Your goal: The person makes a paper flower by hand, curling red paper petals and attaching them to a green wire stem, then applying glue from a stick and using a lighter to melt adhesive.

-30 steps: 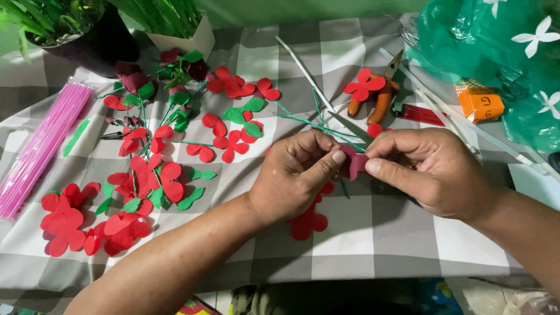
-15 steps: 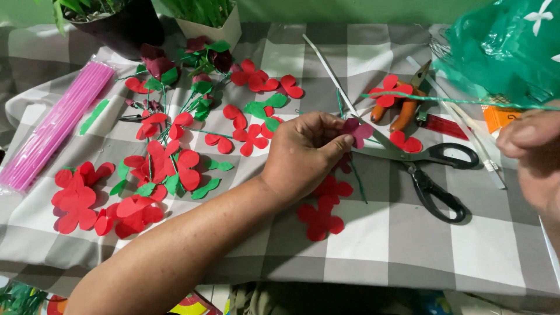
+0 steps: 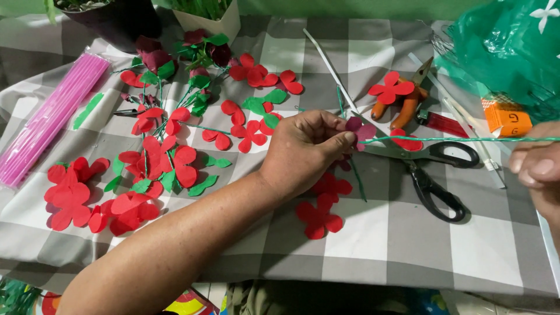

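Note:
My left hand (image 3: 306,149) pinches a small dark pink paper flower (image 3: 360,128) threaded on a thin green wire (image 3: 455,139). The wire runs level to the right, where my right hand (image 3: 538,172) grips its other end at the frame's edge. Black-handled scissors (image 3: 434,169) lie just below the wire, between my hands. Loose red paper flowers (image 3: 319,217) lie under my left wrist.
Many red paper flowers and green leaves (image 3: 169,157) cover the checked cloth (image 3: 396,245) at left. A bundle of pink straws (image 3: 49,116) lies far left. Orange-handled pliers (image 3: 402,105), a green plastic bag (image 3: 513,46), an orange box (image 3: 506,116) and two plant pots (image 3: 210,17) stand behind.
My hands were together on the pink flower; my right hand has pulled away to the right, drawing the green wire out taut. My left hand stays on the flower.

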